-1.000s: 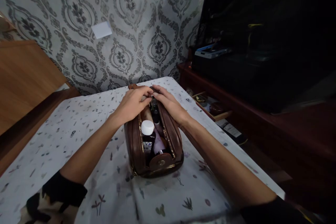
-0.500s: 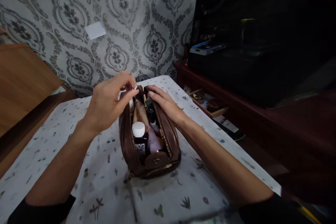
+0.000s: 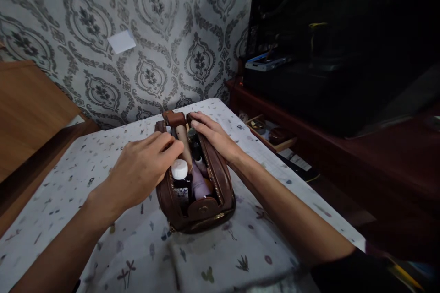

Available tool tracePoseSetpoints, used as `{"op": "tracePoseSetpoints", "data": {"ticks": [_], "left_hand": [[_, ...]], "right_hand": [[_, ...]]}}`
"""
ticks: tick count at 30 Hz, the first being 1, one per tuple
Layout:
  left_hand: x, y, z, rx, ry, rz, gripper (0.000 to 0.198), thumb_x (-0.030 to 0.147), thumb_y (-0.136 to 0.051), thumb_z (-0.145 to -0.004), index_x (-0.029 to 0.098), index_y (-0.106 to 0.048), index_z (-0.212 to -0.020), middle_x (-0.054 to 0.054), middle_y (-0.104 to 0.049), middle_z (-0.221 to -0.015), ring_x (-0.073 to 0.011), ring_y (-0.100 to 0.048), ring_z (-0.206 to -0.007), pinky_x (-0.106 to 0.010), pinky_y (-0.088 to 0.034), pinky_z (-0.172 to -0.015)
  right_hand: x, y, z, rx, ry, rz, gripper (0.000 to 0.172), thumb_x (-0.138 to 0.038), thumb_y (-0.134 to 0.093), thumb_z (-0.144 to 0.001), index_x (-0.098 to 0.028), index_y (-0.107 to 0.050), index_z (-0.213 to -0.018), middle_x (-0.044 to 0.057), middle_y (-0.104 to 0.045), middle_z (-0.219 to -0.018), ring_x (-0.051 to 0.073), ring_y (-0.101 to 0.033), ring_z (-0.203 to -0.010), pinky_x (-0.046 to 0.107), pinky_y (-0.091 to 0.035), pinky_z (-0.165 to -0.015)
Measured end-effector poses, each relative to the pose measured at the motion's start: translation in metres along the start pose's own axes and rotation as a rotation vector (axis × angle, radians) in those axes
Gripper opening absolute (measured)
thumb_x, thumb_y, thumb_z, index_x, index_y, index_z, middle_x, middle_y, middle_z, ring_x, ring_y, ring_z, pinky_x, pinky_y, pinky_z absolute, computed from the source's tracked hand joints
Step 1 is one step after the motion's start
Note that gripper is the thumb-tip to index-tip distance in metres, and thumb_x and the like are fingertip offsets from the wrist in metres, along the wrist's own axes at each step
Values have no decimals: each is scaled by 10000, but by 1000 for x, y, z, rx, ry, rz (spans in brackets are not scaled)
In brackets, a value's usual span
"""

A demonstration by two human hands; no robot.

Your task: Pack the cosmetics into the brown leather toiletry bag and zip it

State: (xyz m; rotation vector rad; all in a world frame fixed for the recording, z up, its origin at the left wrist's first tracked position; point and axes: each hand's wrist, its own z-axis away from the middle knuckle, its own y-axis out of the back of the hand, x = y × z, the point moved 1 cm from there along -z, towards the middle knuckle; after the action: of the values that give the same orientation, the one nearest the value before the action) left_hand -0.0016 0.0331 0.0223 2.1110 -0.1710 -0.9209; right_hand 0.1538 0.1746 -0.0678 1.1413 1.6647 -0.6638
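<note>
A brown leather toiletry bag (image 3: 225,181) stands unzipped on the table. Inside are a dark bottle with a white cap (image 3: 179,169), a lilac tube (image 3: 200,183), a beige tube (image 3: 184,142) and a dark slim bottle (image 3: 196,150). My left hand (image 3: 146,162) is over the bag's left rim, thumb and fingers curled towards each other; what they hold, if anything, is hidden. Along the far right rim lies my right hand (image 3: 216,136), fingers stretched out and touching the leather. At the far end a brown leather tab (image 3: 174,119) sticks up.
A white patterned cloth (image 3: 113,155) covers the table. Right of it, an open drawer (image 3: 285,144) with small items juts from a dark red cabinet (image 3: 343,165) below a large black screen (image 3: 330,78). A wooden panel (image 3: 37,105) is at the left, and patterned wallpaper (image 3: 154,46) behind.
My left hand has come down and nearer from the bag's far end, where it was pinching something small. The brown tab there now shows. My right hand stays on the rim.
</note>
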Motion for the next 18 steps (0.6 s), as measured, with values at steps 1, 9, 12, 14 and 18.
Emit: {"op": "tracePoseSetpoints", "data": {"ticks": [1, 9, 12, 14, 18], "left_hand": [[0, -1, 0, -14, 8, 40, 198, 147, -427, -1032, 190, -576, -909, -49, -689, -906, -186, -648, -748, -312, -396, -534], [-6, -10, -2, -109, 102, 400, 223, 277, -451, -1056, 231, -668, -1033, -32, -723, -1016, -192, -688, -894, -321, -508, -722], [-8, -5, -3, -150, 134, 529, 303, 231, -392, -1057, 242, -687, -1127, -25, -742, -1027, -191, -693, -920, -324, -525, -769], [-8, 2, -2, -139, 167, 600, 358, 206, -350, -1055, 247, -685, -1176, -29, -748, -1069, -194, -694, -979, -330, -535, -818], [-1, 8, 6, -160, 133, 742, 297, 297, -448, -1052, 286, -673, -1245, -36, -724, -1254, -222, -644, -1203, -371, -505, -1039]], "right_hand": [[0, 0, 0, 0, -1, -3, 566, -556, -599, -920, -263, -650, -1402, 53, -471, -1605, 248, -334, -1550, 449, -176, -1313], [2, -1, -1, -2, -4, -4, 561, -551, -602, -921, -276, -640, -1408, 29, -446, -1622, 228, -323, -1555, 444, -167, -1320], [2, 0, -1, 3, 6, -3, 530, -548, -609, -917, -302, -656, -1384, 12, -462, -1611, 232, -338, -1549, 463, -175, -1318], [2, 0, -1, 3, 7, 0, 536, -554, -613, -916, -299, -658, -1385, 14, -464, -1609, 242, -320, -1558, 465, -163, -1320], [2, 0, -2, 0, 4, 15, 570, -546, -612, -923, -253, -644, -1410, 56, -449, -1619, 245, -301, -1566, 453, -154, -1320]]}}
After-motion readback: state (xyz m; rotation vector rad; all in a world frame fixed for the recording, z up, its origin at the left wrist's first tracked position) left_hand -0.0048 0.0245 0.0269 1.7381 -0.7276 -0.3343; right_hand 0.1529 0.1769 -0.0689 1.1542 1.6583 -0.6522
